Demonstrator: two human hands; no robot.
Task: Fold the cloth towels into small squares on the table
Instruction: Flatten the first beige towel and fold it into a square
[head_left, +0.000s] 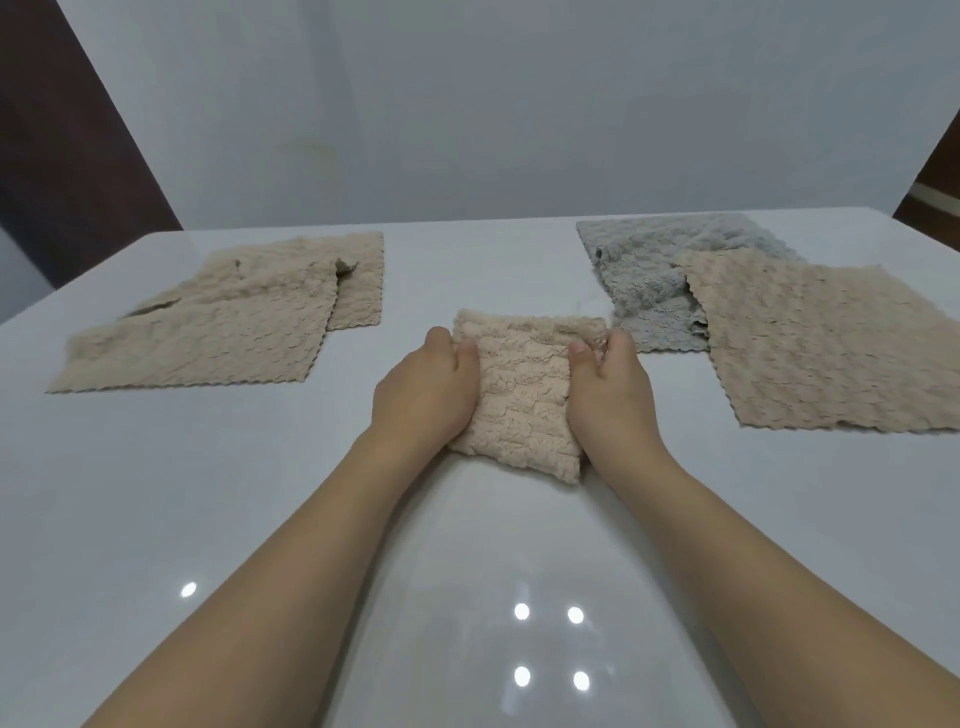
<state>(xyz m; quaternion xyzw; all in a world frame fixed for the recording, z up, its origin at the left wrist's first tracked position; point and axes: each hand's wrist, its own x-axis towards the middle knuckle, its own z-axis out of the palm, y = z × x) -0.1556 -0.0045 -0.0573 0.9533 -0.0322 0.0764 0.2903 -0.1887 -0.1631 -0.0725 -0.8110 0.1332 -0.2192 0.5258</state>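
A beige towel (522, 395) lies folded into a small thick square at the middle of the white table (208, 493). My left hand (426, 395) grips its left edge, thumb on top. My right hand (610, 389) grips its right edge the same way, thumb on top and fingers curled round the side. To the left lie two beige towels (218, 325) spread flat and overlapping. To the right a grey towel (649, 280) lies flat, partly under another flat beige towel (826, 348).
A pale wall rises behind the table's far edge. Dark brown panels stand at the far left (62, 156) and far right (935, 171). Light spots reflect off the glossy tabletop near me.
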